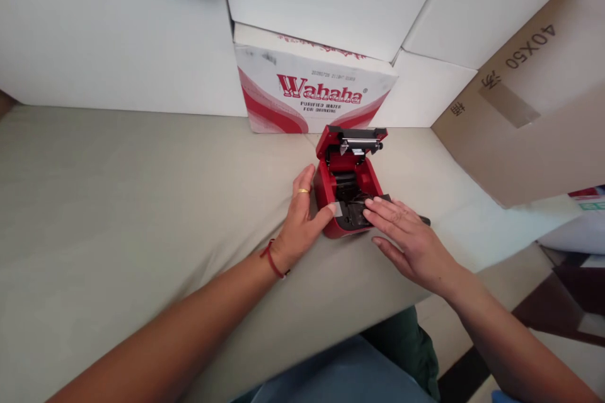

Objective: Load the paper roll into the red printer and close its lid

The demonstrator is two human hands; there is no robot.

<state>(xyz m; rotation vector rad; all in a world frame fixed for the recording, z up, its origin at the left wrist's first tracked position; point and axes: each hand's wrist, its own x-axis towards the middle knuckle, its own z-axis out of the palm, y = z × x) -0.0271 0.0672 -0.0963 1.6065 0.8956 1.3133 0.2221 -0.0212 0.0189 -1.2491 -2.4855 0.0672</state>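
A small red printer [323,192] with a black interior stands on the table, its hinged lid [352,138] raised at the back. A dark roller shows under the lid. My left hand [299,221] holds the printer's left side, the fingers along the wall and the thumb on the front corner by a small pale patch. Over the black front part [354,214], my right hand [409,239] lies with its fingers stretched out, the fingertips touching it. A dark end [425,220] sticks out beyond my right hand; what it belongs to is hidden.
The pale table [142,214] has its front edge close to my body. Behind the printer stands a Wahaba-like lettered water carton [321,85] among large white boxes [118,44]. A brown cardboard box [543,113] leans at the right.
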